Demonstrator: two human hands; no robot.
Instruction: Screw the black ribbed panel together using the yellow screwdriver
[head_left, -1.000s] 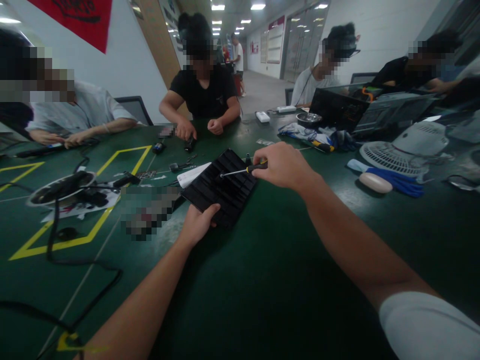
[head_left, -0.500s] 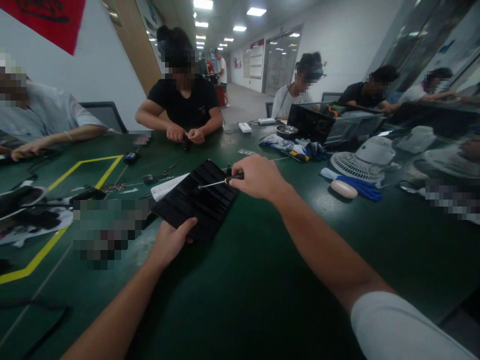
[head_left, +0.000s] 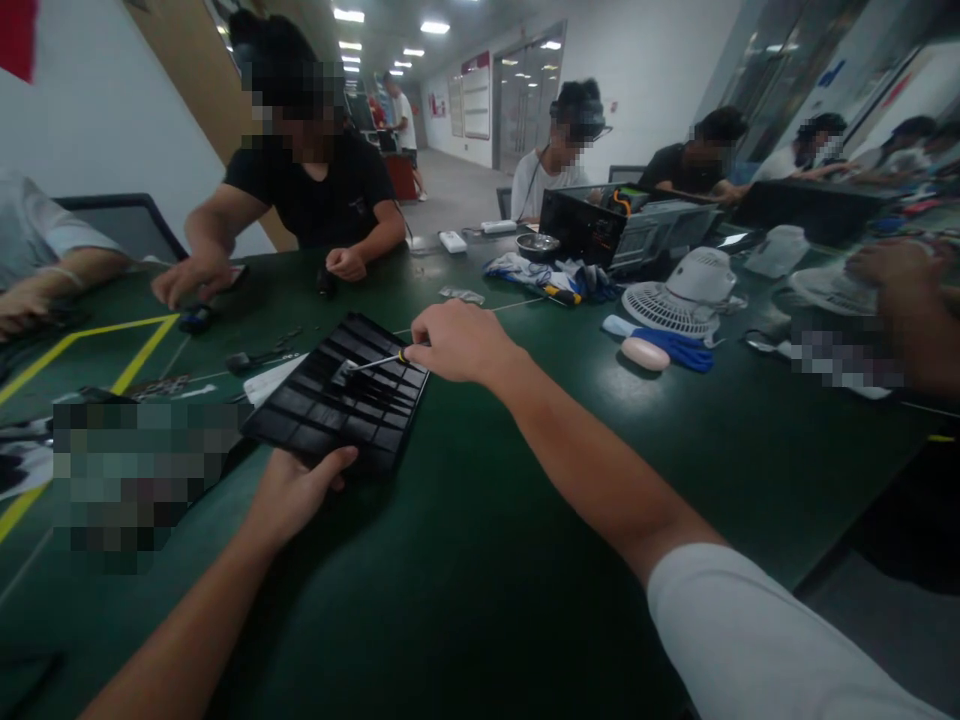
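A black ribbed plastic panel [head_left: 330, 420] is tilted above the green table, its slatted face turned up toward me. My left hand [head_left: 300, 490] grips its near edge, thumb on top and fingers underneath. In my right hand [head_left: 465, 340] is a screwdriver [head_left: 379, 362] with a bright metal shaft and a dark handle with a yellow band, mostly covered by my fingers. Its tip meets the middle of the panel at a small light-coloured spot [head_left: 344, 373], too small to make out. A white object [head_left: 274, 382] lies partly hidden behind the panel.
Right of my right hand lie a pale pink oval object [head_left: 644, 354], a blue glove [head_left: 686, 357] and a white fan part [head_left: 694, 285]. Farther back are a metal bowl [head_left: 537, 245] and a black computer case [head_left: 581, 225]. A person in black [head_left: 322, 200] sits opposite.
My view has swung right, shifting everything left in the picture. The panel has tipped, showing its ribs more brightly. The person opposite has reached one hand toward a small object on the table.
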